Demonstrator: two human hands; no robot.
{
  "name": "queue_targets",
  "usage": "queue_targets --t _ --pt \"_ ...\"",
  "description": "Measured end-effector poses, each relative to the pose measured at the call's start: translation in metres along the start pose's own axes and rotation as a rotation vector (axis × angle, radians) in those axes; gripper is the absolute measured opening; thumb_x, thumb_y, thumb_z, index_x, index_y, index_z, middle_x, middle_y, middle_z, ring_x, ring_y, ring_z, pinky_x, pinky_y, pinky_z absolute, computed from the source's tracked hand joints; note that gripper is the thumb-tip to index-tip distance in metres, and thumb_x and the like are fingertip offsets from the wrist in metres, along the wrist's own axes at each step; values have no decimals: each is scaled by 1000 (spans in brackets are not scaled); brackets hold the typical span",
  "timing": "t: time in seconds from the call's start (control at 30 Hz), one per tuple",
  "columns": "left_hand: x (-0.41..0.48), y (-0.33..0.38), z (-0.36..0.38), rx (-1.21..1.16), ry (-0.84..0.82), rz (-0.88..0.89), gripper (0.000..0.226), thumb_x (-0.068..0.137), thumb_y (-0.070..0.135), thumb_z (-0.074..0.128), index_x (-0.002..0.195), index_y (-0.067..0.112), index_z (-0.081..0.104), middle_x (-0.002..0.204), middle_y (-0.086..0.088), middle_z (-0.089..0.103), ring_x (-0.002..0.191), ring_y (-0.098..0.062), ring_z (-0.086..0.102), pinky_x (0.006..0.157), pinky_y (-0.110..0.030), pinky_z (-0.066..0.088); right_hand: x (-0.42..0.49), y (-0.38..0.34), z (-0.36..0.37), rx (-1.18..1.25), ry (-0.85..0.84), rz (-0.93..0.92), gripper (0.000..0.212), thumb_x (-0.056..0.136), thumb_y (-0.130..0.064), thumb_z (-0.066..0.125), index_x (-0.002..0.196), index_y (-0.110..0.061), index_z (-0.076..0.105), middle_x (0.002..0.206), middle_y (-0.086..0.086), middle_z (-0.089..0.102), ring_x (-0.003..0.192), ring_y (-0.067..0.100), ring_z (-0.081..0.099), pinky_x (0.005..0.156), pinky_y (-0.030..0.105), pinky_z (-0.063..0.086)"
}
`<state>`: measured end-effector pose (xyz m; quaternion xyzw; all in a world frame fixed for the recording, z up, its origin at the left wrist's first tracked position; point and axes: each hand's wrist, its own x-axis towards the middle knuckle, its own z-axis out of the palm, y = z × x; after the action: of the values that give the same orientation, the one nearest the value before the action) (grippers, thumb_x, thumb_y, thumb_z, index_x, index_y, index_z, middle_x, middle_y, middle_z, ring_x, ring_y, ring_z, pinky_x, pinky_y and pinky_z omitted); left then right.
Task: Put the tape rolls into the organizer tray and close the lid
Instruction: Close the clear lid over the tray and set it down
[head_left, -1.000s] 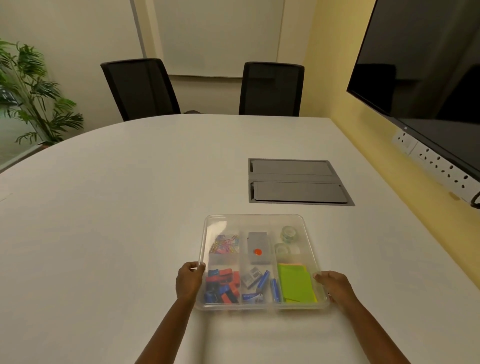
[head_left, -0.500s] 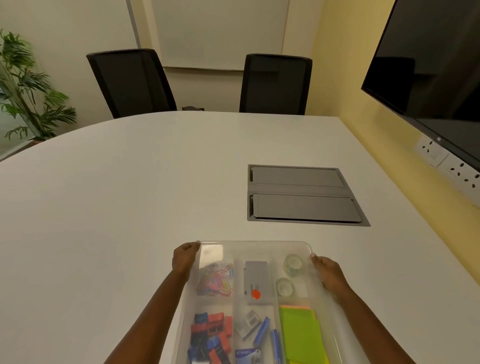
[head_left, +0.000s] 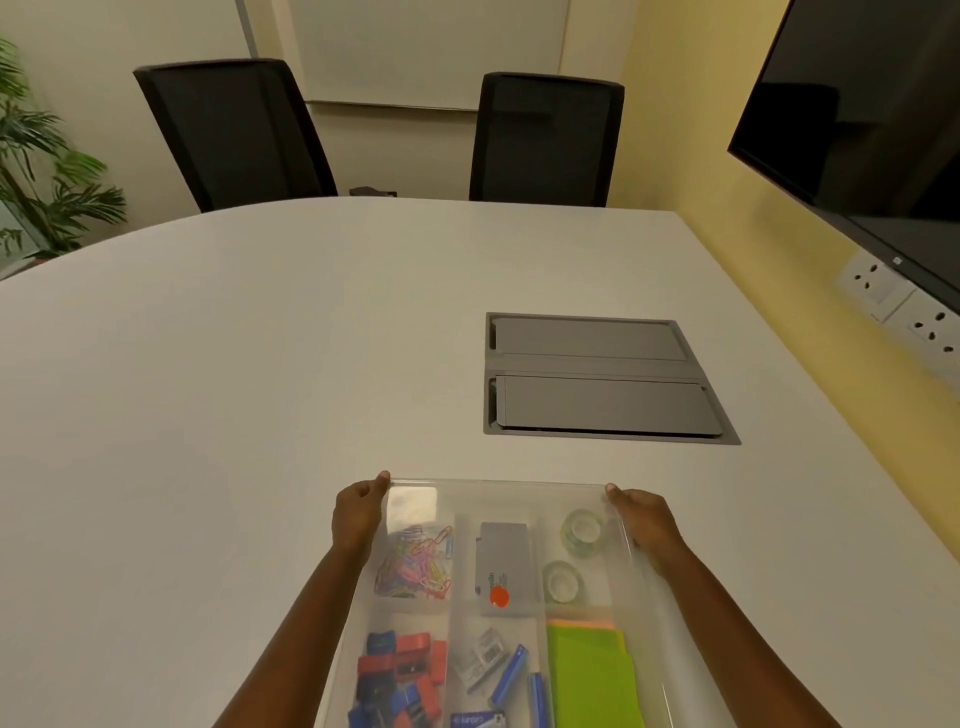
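Observation:
A clear plastic organizer tray (head_left: 498, 484) lies on the white table in front of me, with a transparent lid over it. Two clear tape rolls (head_left: 582, 530) (head_left: 562, 581) sit in its far right compartment. My left hand (head_left: 358, 514) grips the far left corner of the lid and tray. My right hand (head_left: 641, 519) grips the far right corner. Coloured paper clips, a grey box, red and blue clips and green sticky notes fill the other compartments. The tray's near edge is out of view.
A grey cable hatch (head_left: 602, 379) is set into the table beyond the tray. Two black chairs (head_left: 234, 130) (head_left: 545, 135) stand at the far edge. A dark screen (head_left: 872, 104) and wall sockets (head_left: 904, 306) are on the right wall; a plant (head_left: 41, 156) stands at the left.
Both hands have moved from the tray's near corners to its far corners. The view has shifted, so the tray now sits lower and closer in the frame.

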<state>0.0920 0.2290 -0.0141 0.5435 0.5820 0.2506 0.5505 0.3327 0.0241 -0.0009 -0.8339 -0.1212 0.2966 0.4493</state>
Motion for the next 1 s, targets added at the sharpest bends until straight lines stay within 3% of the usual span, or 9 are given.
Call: queue_targets --t 0.17,0.3,0.4,0.5,0.57,0.63,0.7,0.8,1.0 --pt "1 -4 2 11 26 25 37 91 28 50 55 22 44 64 -1 44 74 -22 43 74 -34 34 6 -11 -7 -91 -52 91 40 95 -24 53 103 13 63 55 4 42 50 16 37 48 25 31" --pt "3 -6 2 27 23 55 36 91 29 50 58 18 41 77 -9 47 73 -22 42 68 -33 32 11 -19 -8 -156 -84 115 31 95 -20 53 95 8 64 58 6 45 50 17 40 48 25 33" --pt "4 -8 2 35 20 69 33 91 30 50 62 15 44 74 -10 46 75 -22 40 56 -29 28 13 -24 -7 -183 -87 134 23 95 -18 53 91 3 60 62 9 47 51 17 42 49 26 34" --pt "1 -5 1 54 26 61 36 91 30 50 57 18 45 64 -5 46 75 -22 43 62 -30 34 11 -21 -7 -169 -78 120 31 95 -21 52 99 8 63 65 9 49 52 17 42 48 25 34" --pt "-3 -2 -1 71 25 72 31 91 30 50 71 8 58 77 -12 57 79 -27 49 68 -32 38 5 -15 -6 -147 -63 80 32 95 -24 51 98 5 63 63 5 48 53 16 41 48 24 33" --pt "-8 -1 -4 103 41 80 33 91 30 51 101 0 60 104 -19 62 96 -34 56 82 -39 45 -4 -7 -4 -93 -13 14 31 95 -24 52 99 5 63 70 6 53 61 17 45 53 25 36" --pt "-16 -3 -10 160 47 89 38 90 28 52 114 -1 54 120 -21 59 109 -37 55 91 -43 45 -17 3 -2 -50 41 -32 28 94 -21 52 106 3 62 90 10 59 80 22 52 68 27 40" --pt "-33 -11 -18 240 22 125 38 91 24 51 120 -1 50 125 -24 57 111 -38 55 93 -47 46 -45 21 -2 -46 67 -44 28 93 -20 53 114 -2 60 111 16 64 99 28 58 79 30 40" --pt "-89 -43 -30 383 31 259 36 95 22 40 127 5 43 130 -21 54 115 -37 54 94 -47 46 -107 55 -2 -199 137 -177 33 95 -14 51 126 -2 51 127 21 58 116 33 56 95 37 45"
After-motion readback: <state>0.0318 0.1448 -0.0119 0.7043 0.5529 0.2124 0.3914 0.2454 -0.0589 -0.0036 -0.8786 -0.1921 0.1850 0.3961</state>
